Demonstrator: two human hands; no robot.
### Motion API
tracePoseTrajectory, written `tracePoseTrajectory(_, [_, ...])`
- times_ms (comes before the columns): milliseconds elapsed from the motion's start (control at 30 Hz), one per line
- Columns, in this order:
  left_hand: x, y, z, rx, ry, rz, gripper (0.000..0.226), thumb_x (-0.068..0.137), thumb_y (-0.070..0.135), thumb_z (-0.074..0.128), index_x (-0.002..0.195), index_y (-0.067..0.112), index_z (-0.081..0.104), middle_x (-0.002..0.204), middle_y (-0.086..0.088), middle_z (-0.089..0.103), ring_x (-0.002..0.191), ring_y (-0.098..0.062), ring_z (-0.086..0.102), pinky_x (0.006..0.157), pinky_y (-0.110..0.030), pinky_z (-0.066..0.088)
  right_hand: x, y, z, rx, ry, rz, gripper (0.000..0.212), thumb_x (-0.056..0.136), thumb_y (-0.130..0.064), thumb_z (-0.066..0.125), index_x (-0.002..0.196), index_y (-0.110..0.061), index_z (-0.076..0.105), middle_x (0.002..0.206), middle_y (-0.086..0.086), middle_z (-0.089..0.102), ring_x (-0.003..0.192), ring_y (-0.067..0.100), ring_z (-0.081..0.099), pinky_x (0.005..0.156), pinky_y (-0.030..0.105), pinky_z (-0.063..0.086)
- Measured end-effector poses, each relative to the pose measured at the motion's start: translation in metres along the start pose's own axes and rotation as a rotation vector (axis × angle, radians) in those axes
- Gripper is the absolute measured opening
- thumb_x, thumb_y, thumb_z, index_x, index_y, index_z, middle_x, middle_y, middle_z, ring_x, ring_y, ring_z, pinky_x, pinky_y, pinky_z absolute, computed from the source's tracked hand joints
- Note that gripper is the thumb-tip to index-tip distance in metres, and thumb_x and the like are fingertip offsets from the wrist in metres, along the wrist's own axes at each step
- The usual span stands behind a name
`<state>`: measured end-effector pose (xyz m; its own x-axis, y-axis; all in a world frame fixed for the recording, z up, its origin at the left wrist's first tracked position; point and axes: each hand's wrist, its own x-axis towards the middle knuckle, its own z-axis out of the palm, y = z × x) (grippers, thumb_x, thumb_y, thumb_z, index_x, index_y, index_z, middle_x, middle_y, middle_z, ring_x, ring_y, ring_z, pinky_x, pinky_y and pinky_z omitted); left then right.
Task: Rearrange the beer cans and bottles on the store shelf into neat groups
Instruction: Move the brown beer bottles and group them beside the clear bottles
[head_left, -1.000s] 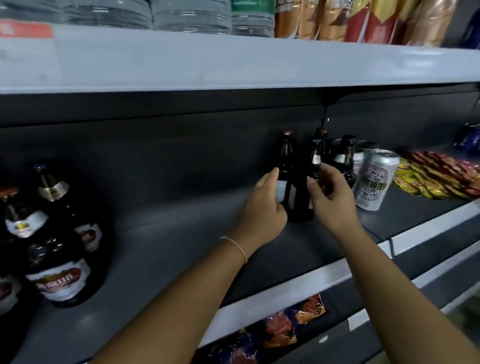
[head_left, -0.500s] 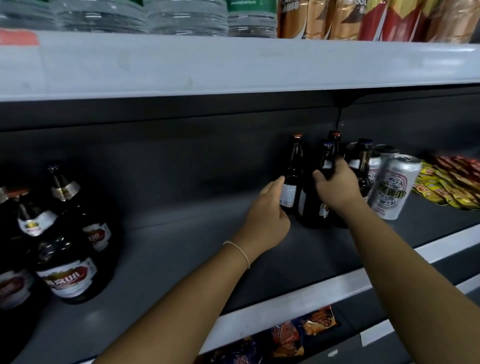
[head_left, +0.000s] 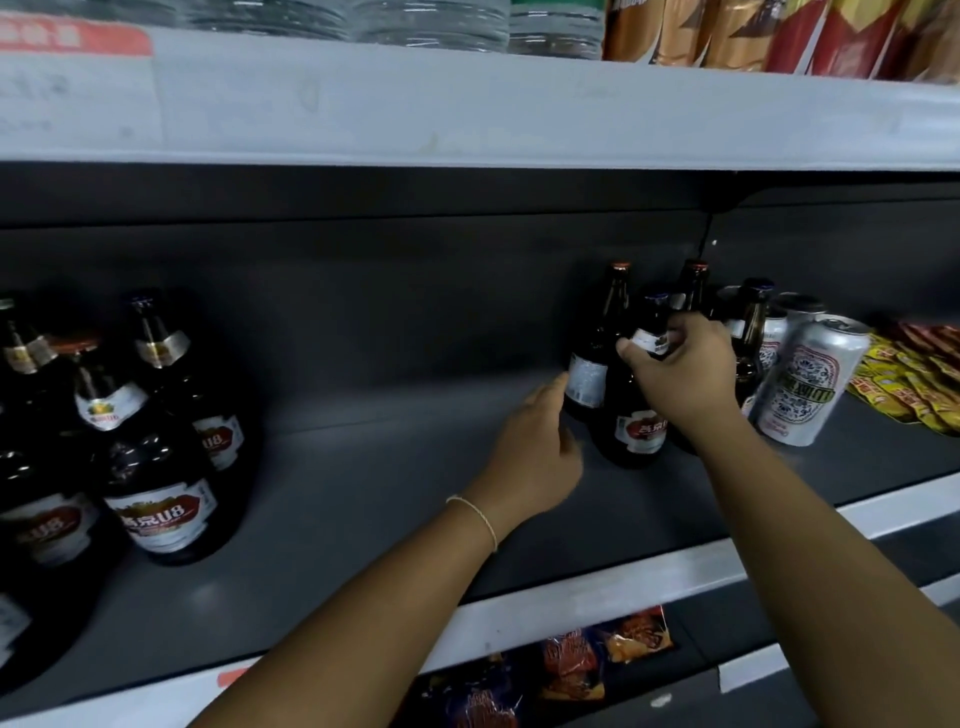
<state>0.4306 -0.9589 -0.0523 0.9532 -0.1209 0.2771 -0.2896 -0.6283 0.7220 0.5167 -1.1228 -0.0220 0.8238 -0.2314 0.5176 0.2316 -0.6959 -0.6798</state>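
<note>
On the dark shelf (head_left: 363, 499) a cluster of brown beer bottles stands right of centre. My right hand (head_left: 680, 374) grips the neck and shoulder of the front bottle (head_left: 636, 415), which has a red and white label. My left hand (head_left: 535, 447) reaches toward a slimmer bottle (head_left: 592, 358) just behind it, fingertips touching its white label, fingers loosely extended. More bottles (head_left: 748, 332) stand behind my right hand. White beer cans (head_left: 802, 384) stand to the right. A group of large bottles (head_left: 156, 447) fills the left end.
Yellow and red snack packets (head_left: 904, 379) lie at the shelf's far right. The shelf above (head_left: 467, 109) carries water bottles and gold packages. Snack bags (head_left: 582, 660) sit on the shelf below. Bare shelf surface lies between the left bottle group and my hands.
My right hand has closed around the front bottle's neck and shoulder. My left hand has dropped lower and slipped off the slim bottle's side to just touch its label.
</note>
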Motion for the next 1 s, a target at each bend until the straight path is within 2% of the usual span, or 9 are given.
tracePoseTrajectory(133, [-0.009, -0.009, -0.007, -0.034, -0.001, -0.019, 0.058, 0.093, 0.01, 0.052, 0.147, 0.01, 0.031, 0.151, -0.005, 0.036, 0.136, -0.012, 0.032, 0.09, 0.008, 0.01, -0.022, -0.016, 0.006, 0.104, 0.028, -0.042, 0.042, 0.074, -0.033, 0.084, 0.098, -0.012, 0.058, 0.103, 0.003, 0.05, 0.088, 0.013, 0.05, 0.08, 0.028, 0.046])
tracePoseTrajectory(233, [-0.021, -0.016, -0.018, -0.042, -0.018, -0.022, 0.064, 0.088, 0.015, 0.063, 0.145, 0.015, 0.035, 0.142, 0.005, 0.043, 0.126, -0.003, 0.039, 0.091, 0.008, 0.02, -0.043, -0.037, 0.012, 0.164, 0.01, -0.067, 0.043, 0.07, -0.035, 0.087, 0.089, -0.016, 0.054, 0.097, 0.0, 0.051, 0.076, 0.003, 0.049, 0.069, 0.015, 0.041])
tracePoseTrajectory(267, [-0.025, -0.019, -0.021, -0.059, -0.012, -0.019, 0.064, 0.085, 0.016, 0.067, 0.142, 0.02, 0.039, 0.136, 0.013, 0.046, 0.12, 0.001, 0.043, 0.093, 0.003, 0.03, -0.05, -0.045, 0.015, 0.184, 0.008, -0.079, 0.044, 0.069, -0.036, 0.088, 0.088, -0.016, 0.053, 0.096, 0.0, 0.052, 0.074, -0.001, 0.048, 0.066, 0.012, 0.039])
tracePoseTrajectory(333, [-0.035, -0.029, -0.028, -0.107, 0.01, -0.024, 0.065, 0.076, 0.026, 0.075, 0.133, 0.031, 0.045, 0.13, 0.013, 0.057, 0.115, 0.0, 0.055, 0.097, -0.023, 0.048, -0.065, -0.064, 0.02, 0.223, 0.001, -0.098, 0.045, 0.066, -0.037, 0.089, 0.085, -0.017, 0.053, 0.094, 0.0, 0.052, 0.073, -0.003, 0.048, 0.065, 0.011, 0.04])
tracePoseTrajectory(433, [-0.057, -0.046, -0.045, -0.156, 0.068, -0.056, 0.069, 0.067, 0.047, 0.08, 0.127, 0.039, 0.046, 0.123, 0.011, 0.061, 0.112, -0.005, 0.06, 0.094, -0.036, 0.053, -0.087, -0.094, 0.031, 0.276, -0.037, -0.105, 0.044, 0.064, -0.038, 0.089, 0.081, -0.021, 0.052, 0.092, -0.003, 0.053, 0.073, -0.002, 0.05, 0.067, 0.014, 0.043])
tracePoseTrajectory(600, [-0.101, -0.066, -0.088, -0.205, 0.212, -0.097, 0.071, 0.065, 0.038, 0.087, 0.124, 0.037, 0.049, 0.116, 0.014, 0.065, 0.105, 0.001, 0.062, 0.091, -0.027, 0.054, -0.128, -0.148, 0.05, 0.351, -0.074, -0.124, 0.045, 0.061, -0.039, 0.09, 0.073, -0.029, 0.048, 0.087, -0.005, 0.054, 0.075, 0.0, 0.053, 0.068, 0.019, 0.044])
tracePoseTrajectory(700, [-0.13, -0.078, -0.116, -0.247, 0.298, -0.102, 0.071, 0.065, 0.024, 0.089, 0.126, 0.03, 0.053, 0.112, 0.016, 0.066, 0.102, 0.006, 0.062, 0.085, -0.011, 0.049, -0.154, -0.18, 0.061, 0.393, -0.113, -0.128, 0.046, 0.061, -0.039, 0.09, 0.073, -0.029, 0.047, 0.088, -0.009, 0.052, 0.076, 0.003, 0.055, 0.069, 0.021, 0.047])
tracePoseTrajectory(867, [-0.175, -0.099, -0.152, -0.213, 0.405, -0.19, 0.071, 0.064, 0.031, 0.089, 0.114, 0.049, 0.042, 0.105, 0.031, 0.06, 0.099, 0.02, 0.054, 0.084, -0.004, 0.044, -0.195, -0.222, 0.08, 0.435, -0.177, -0.134, 0.044, 0.061, -0.042, 0.09, 0.076, -0.027, 0.051, 0.094, -0.006, 0.056, 0.076, 0.005, 0.059, 0.068, 0.023, 0.051])
tracePoseTrajectory(1000, [-0.202, -0.113, -0.173, -0.202, 0.445, -0.242, 0.079, 0.07, 0.03, 0.086, 0.132, 0.035, 0.039, 0.097, 0.04, 0.045, 0.085, 0.036, 0.04, 0.074, 0.008, 0.034, -0.22, -0.247, 0.091, 0.464, -0.214, -0.149, 0.045, 0.06, -0.045, 0.089, 0.08, -0.025, 0.054, 0.096, -0.006, 0.056, 0.079, 0.005, 0.059, 0.069, 0.025, 0.052])
